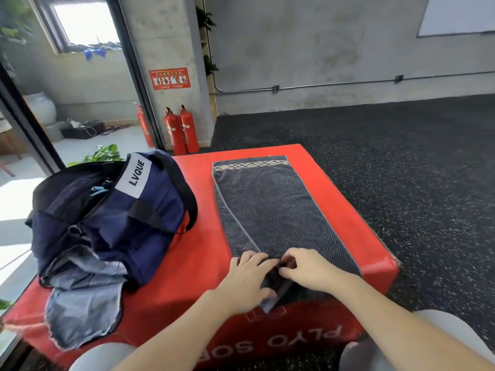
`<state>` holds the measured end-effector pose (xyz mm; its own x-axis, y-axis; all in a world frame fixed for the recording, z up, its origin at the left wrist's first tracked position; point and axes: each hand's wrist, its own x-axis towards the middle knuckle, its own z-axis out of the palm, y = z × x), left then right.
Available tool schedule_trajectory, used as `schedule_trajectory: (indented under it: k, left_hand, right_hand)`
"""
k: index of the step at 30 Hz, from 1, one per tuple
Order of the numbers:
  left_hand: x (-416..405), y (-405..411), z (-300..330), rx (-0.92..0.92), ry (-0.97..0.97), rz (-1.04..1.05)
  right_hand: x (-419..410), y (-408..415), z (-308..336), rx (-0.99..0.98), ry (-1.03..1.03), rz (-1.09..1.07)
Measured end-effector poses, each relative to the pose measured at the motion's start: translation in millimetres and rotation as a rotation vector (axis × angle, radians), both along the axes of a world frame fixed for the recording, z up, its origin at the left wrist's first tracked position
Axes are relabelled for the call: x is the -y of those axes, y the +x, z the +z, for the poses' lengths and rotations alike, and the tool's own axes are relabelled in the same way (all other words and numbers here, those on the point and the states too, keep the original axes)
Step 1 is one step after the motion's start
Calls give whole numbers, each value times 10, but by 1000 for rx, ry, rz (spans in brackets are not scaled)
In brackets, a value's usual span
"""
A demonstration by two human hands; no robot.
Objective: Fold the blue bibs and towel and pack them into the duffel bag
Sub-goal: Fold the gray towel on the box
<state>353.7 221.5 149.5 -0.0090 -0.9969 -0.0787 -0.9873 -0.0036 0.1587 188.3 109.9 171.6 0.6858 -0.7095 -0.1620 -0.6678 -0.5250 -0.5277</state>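
Head view. The red box (203, 236) is serving as the landmark; white lettering is running along its near face.

The towel (278, 210), dark blue-grey with a pale edge band, is lying folded lengthwise on the right half of the box top, stretching from the far edge to the near edge and drooping slightly over the near edge.

The left hand (247, 279) is resting on the towel's near left corner, fingers spread flat, thumb tucking around the hem at the box's near edge. The right hand (302, 266) is pinching the towel's near end with curled fingertips, just beside the left hand.

The duffel bag (112, 218), navy with a white label, is sitting open on the left half of the box top, apart from the towel. Pale blue cloth (80, 309) is spilling from the bag's near end over the box's near left corner. Whether this cloth is the bibs, cannot tell.
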Motion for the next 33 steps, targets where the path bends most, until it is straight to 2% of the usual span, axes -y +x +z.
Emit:
schedule_trajectory:
  k: [4,10,12,15,18,20,23,25,29,33]
  left_hand:
    - [40,49,38,5,1,66]
    - [120,58,159,-125,2,94]
    - [139,52,212,-210,-30,103]
    - [160,79,285,-327,-90,131]
    - [120,124,384,-355,-181,153]
    - [70,177,487,-346,-287,155]
    - [-4,271,643,-394,-439,176]
    - [-53,322,725,-402,-512,210]
    - [-130,420,841,-420,-616,339]
    - [-207,505,924,-551,-704,478]
  right_hand:
    - [-15,62,-46,11,91,-66]
    - [30,158,-50,69,202,-73]
    - [12,168,-32,158,183,-58]
    - [-27,185,34,416,235,-52]
    - [-61,178,108,588,328,-33]
    - [-87,166,99,570,335,-5]
    - [-160,164,54,362,259,51]
    - [-188,180,30,302,201,68]
    - [-138,154,79,362,116,45]
    - [-19,-68,180,320,34,24]
